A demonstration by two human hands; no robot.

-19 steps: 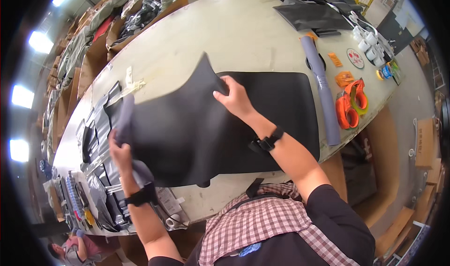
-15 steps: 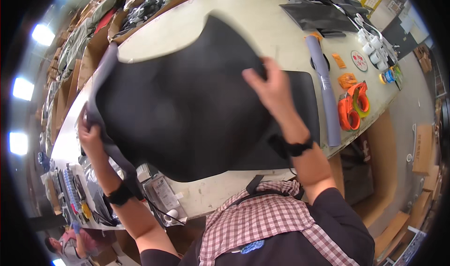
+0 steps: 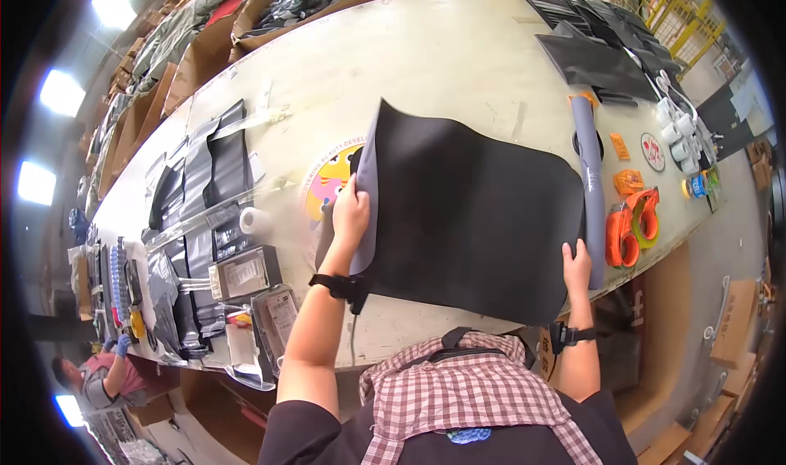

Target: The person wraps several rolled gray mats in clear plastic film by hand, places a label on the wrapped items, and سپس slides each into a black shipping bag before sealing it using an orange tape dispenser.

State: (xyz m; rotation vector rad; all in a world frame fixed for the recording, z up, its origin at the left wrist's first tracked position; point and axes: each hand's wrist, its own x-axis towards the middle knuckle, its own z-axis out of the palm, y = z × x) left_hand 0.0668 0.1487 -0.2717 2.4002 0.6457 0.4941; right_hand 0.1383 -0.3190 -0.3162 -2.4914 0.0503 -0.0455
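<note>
A large flexible mat (image 3: pixel 479 211), black on top with a grey-purple underside, is held slightly raised over the table in front of me. At its left edge, which curls up to show the purple side, my left hand (image 3: pixel 350 211) is closed. Down at the near right corner my right hand (image 3: pixel 576 265) grips the edge, thumb on the black face and fingers hidden behind. A round yellow-and-pink printed disc (image 3: pixel 332 174) lies beyond my left hand, partly covered. A rolled purple mat (image 3: pixel 586 178) lies just right of the mat.
Orange tape dispensers (image 3: pixel 629 232) and white tape rolls (image 3: pixel 684 142) are on the table's right side. Black folded sheets (image 3: pixel 589 60) lie far right. Plastic-wrapped packs (image 3: pixel 201 195) and a grey box (image 3: pixel 246 273) are at left. Another person (image 3: pixel 106 375) stands lower left.
The mat has swung right and come down flatter, uncovering the round disc and the packs at left. My left hand moved right; my right hand dropped to the near right corner.
</note>
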